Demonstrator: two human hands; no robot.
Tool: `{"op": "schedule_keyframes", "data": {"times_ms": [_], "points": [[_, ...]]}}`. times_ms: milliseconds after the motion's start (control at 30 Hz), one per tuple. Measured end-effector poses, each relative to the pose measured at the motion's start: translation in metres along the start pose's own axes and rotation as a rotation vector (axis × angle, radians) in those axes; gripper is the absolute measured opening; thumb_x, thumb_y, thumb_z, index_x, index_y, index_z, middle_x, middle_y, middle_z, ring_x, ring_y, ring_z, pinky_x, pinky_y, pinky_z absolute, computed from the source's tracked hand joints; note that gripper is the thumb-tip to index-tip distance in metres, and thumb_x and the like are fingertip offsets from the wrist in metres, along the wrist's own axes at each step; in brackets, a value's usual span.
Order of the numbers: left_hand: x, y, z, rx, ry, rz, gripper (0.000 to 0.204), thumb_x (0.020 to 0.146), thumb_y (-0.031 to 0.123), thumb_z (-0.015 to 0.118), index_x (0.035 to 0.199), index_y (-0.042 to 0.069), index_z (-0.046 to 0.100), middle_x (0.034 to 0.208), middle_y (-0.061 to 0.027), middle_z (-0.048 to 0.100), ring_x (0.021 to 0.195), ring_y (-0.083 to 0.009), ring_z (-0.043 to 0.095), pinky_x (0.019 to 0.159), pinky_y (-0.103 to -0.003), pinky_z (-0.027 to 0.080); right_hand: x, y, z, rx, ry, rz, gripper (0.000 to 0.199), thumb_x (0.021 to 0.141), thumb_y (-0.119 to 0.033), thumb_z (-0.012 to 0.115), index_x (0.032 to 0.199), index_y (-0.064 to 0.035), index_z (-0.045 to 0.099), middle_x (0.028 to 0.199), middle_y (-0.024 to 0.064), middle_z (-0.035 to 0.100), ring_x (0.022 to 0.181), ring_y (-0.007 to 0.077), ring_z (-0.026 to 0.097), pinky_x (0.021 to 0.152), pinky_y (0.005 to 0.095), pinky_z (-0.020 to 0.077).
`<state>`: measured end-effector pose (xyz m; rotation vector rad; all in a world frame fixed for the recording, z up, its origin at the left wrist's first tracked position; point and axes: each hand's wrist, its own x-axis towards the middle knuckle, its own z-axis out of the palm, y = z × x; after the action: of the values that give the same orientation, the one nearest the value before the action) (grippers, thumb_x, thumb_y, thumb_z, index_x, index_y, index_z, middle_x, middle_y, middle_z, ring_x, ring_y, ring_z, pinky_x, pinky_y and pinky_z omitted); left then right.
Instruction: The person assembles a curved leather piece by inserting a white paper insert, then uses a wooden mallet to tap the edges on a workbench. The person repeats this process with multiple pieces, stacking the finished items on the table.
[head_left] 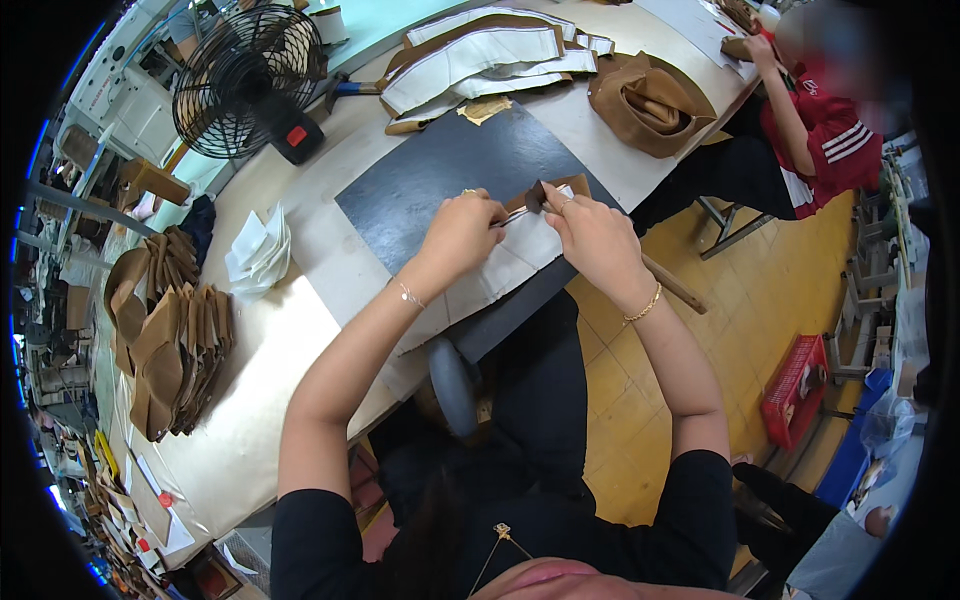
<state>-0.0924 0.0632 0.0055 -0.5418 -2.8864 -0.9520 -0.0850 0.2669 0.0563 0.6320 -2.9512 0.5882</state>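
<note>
My left hand (pixel 462 235) is closed, with fingertips pinching the upper edge of a white-lined brown leather piece (pixel 505 268). My right hand (pixel 600 240) grips a hammer (pixel 677 285); its dark head shows by the thumb and its wooden handle sticks out below the palm. The hammer head is right over the brown edge of the leather, close to my left fingertips. Beneath the piece lies a dark flat board (pixel 400 205) on the pale table (pixel 270 350). My fingers hide part of the edge.
A black fan (pixel 250 85) stands at the far left. White-lined brown pieces (pixel 480 70) and a brown leather bundle (pixel 652 105) lie beyond the board. Stacked brown pieces (pixel 180 350) and white sheets (pixel 260 250) sit left. A co-worker in red (pixel 820 130) sits right; a red basket (pixel 795 390) is below.
</note>
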Motion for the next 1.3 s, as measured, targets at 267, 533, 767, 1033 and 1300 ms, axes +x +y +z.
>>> {"op": "schedule_keyframes", "data": {"times_ms": [267, 533, 767, 1033, 1300], "points": [[0.001, 0.001, -0.007, -0.095, -0.094, -0.057, 0.022, 0.078, 0.011, 0.074, 0.095, -0.002, 0.073, 0.093, -0.0164, 0.068, 0.086, -0.0333, 0.066, 0.079, -0.04, 0.053, -0.011, 0.009, 0.033, 0.028, 0.02, -0.046, 0.04, 0.097, -0.022, 0.058, 0.135, -0.0157, 0.057, 0.091, 0.013, 0.068, 0.077, 0.0352, 0.068, 0.067, 0.0453, 0.0556], [-0.013, 0.002, 0.0, 0.188, -0.023, 0.117, 0.019, 0.079, 0.013, 0.074, 0.096, 0.003, 0.076, 0.095, -0.0137, 0.068, 0.089, -0.0327, 0.066, 0.078, -0.04, 0.053, -0.006, -0.008, 0.026, 0.165, 0.256, -0.111, 0.042, 0.096, -0.025, 0.058, 0.137, -0.0156, 0.056, 0.091, 0.0124, 0.069, 0.078, 0.0352, 0.068, 0.068, 0.0451, 0.0558], [-0.024, -0.004, -0.013, -0.095, -0.063, -0.064, 0.015, 0.079, 0.012, 0.073, 0.091, 0.004, 0.076, 0.09, -0.012, 0.066, 0.087, -0.0325, 0.064, 0.076, -0.041, 0.052, -0.004, -0.009, 0.004, -0.021, -0.046, -0.113, 0.042, 0.096, -0.024, 0.059, 0.137, -0.0155, 0.056, 0.089, 0.0127, 0.068, 0.077, 0.0346, 0.068, 0.066, 0.0443, 0.0544], [-0.027, -0.002, -0.002, 0.119, 0.033, 0.145, 0.009, 0.078, 0.009, 0.072, 0.083, 0.002, 0.074, 0.088, -0.0118, 0.065, 0.084, -0.0316, 0.064, 0.076, -0.042, 0.052, -0.005, -0.013, 0.013, -0.078, -0.137, -0.112, 0.043, 0.097, -0.025, 0.057, 0.139, -0.0154, 0.054, 0.087, 0.0131, 0.069, 0.072, 0.0344, 0.068, 0.063, 0.0431, 0.0544], [-0.025, -0.008, -0.01, -0.175, -0.026, -0.11, 0.018, 0.08, 0.014, 0.076, 0.09, 0.001, 0.075, 0.087, -0.0116, 0.066, 0.077, -0.0275, 0.063, 0.07, -0.037, 0.051, -0.013, -0.007, 0.032, -0.006, -0.105, -0.049, 0.042, 0.097, -0.025, 0.058, 0.137, -0.0127, 0.056, 0.087, 0.0125, 0.069, 0.073, 0.0339, 0.067, 0.064, 0.044, 0.0544]]}}
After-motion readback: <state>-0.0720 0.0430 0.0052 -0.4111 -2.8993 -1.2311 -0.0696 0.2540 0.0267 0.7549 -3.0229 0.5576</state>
